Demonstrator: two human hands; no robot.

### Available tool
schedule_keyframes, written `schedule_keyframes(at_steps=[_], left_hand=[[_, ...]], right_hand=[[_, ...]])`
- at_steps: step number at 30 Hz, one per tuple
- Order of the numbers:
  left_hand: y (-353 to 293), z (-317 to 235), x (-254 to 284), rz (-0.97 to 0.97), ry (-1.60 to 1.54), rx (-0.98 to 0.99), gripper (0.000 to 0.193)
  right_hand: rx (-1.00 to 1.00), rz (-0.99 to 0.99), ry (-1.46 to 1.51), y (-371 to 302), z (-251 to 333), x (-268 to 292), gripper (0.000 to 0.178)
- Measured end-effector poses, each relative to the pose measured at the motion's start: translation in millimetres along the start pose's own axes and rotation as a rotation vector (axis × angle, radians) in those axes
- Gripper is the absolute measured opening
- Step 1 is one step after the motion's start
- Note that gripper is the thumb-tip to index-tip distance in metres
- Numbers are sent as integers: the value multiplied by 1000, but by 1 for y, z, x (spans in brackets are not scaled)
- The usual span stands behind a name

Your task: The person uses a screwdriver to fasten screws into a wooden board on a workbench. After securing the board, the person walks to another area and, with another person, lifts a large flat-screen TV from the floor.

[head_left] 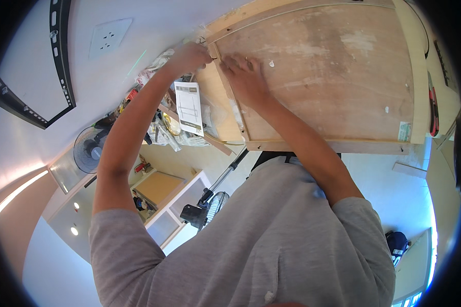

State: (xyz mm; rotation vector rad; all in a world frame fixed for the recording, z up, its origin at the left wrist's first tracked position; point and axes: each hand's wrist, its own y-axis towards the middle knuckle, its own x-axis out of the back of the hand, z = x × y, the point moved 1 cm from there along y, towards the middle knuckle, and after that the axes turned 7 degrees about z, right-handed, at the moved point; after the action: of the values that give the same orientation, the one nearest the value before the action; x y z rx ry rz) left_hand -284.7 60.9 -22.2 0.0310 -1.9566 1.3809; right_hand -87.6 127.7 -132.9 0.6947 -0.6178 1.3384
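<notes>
A large wooden panel [322,77] with a raised frame strip [228,84] along its left side lies in front of me. My left hand [189,57] is closed in a pinch at the upper left corner of that strip. A tiny dark thin piece shows by its fingertips; whether they hold it I cannot make out. My right hand [247,79] rests on the panel just right of the strip, its fingers stretched out and apart, with nothing visible in it.
A printed leaflet [188,107] lies among bags and loose items left of the panel. A black metal bracket [61,66] is on the left wall near a socket plate [109,37]. Two fans stand lower left. A red-and-black tool [433,110] lies by the panel's right edge.
</notes>
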Motion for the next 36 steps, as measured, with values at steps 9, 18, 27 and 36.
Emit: schedule_keyframes(at_steps=[9, 18, 27, 36], left_hand=[[3, 3, 14, 336, -724, 323, 70], [7, 28, 11, 425, -844, 248, 76], [4, 17, 11, 448, -790, 243, 81], [4, 4, 9, 180, -680, 353, 32]], right_hand=[[-36, 108, -89, 14, -3, -13, 52], [-13, 62, -78, 14, -3, -8, 54], [0, 117, -80, 13, -3, -1, 50], [32, 49, -52, 10, -6, 1, 48]])
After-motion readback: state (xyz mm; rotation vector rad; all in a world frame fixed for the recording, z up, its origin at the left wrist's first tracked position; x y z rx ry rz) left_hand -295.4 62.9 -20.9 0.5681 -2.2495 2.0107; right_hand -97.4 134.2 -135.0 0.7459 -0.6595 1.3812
